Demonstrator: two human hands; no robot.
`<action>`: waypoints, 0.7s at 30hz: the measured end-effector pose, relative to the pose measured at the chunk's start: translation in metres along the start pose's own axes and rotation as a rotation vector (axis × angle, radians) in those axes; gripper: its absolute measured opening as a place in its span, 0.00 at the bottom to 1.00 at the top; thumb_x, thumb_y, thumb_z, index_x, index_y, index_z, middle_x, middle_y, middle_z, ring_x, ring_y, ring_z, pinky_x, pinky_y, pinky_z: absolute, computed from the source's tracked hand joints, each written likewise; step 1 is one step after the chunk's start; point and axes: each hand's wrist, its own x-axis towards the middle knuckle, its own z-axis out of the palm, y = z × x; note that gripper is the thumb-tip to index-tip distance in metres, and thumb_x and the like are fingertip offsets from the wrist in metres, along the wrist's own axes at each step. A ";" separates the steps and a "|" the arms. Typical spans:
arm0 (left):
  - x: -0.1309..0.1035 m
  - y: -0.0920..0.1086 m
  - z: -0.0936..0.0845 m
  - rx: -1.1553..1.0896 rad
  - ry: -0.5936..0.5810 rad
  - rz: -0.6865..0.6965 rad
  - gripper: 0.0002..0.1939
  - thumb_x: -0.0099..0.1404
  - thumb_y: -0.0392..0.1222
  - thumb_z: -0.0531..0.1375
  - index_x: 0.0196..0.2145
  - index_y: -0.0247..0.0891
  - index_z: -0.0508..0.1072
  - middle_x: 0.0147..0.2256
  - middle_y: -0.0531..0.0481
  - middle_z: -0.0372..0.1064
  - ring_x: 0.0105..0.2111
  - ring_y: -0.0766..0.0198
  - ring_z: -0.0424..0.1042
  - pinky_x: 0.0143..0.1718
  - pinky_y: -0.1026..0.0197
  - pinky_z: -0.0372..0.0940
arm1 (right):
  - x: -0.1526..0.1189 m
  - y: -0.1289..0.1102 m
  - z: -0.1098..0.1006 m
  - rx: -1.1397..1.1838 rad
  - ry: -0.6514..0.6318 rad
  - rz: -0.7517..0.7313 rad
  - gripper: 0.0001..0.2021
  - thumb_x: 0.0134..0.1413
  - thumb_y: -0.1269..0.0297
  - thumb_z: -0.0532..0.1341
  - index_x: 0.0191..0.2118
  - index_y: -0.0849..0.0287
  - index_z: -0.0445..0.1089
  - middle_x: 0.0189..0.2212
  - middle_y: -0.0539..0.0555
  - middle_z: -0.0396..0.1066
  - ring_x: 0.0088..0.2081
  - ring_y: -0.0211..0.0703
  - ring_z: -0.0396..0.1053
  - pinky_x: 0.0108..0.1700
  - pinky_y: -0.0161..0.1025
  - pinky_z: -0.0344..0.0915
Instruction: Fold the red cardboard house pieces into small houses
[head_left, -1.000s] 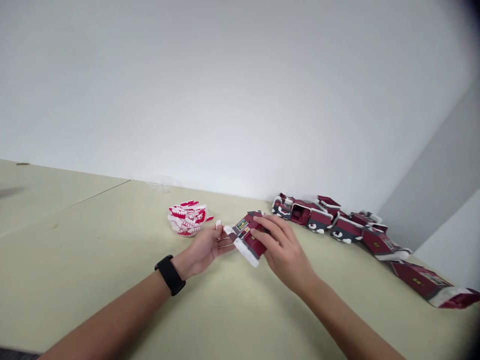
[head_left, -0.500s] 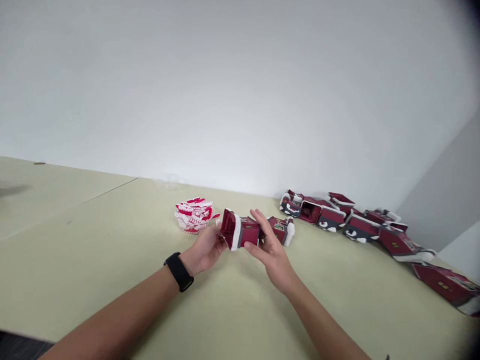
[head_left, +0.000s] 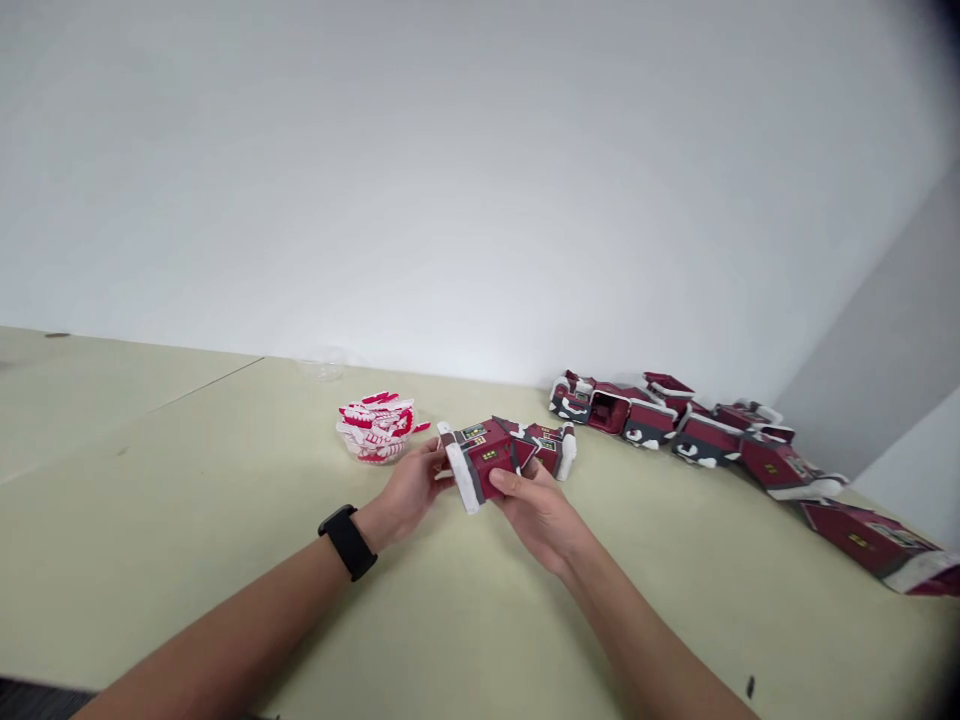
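A dark red paper box piece (head_left: 487,460) with a white rim and small yellow windows is held between both hands above the table. My left hand (head_left: 411,492) grips its left end, with the fingertips partly hidden behind it. My right hand (head_left: 541,512) holds its right side, thumb on the front face and fingers underneath. Just right of it, a similar red piece with a white edge (head_left: 553,450) touches or adjoins it; whether they are joined I cannot tell. Left of the hands sits a red and white bundle of cut paper shapes (head_left: 377,430).
A long row of dark red, grey and white paper pieces (head_left: 705,440) runs along the wall to the right table edge. A clear plastic container (head_left: 324,365) stands at the back. Small dark bits lie at the far left (head_left: 57,335) and front right (head_left: 751,687).
The held piece has turned, so its windowed face now shows instead of its open end. My right hand's raised fingers have moved down under it. The view has shifted slightly.
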 end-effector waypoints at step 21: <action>-0.014 0.028 0.000 0.349 -0.021 0.129 0.17 0.56 0.52 0.72 0.38 0.38 0.83 0.37 0.46 0.80 0.35 0.61 0.73 0.38 0.61 0.65 | 0.004 0.010 -0.013 -0.471 0.123 -0.227 0.54 0.32 0.59 0.80 0.64 0.50 0.50 0.58 0.60 0.69 0.56 0.54 0.72 0.61 0.55 0.68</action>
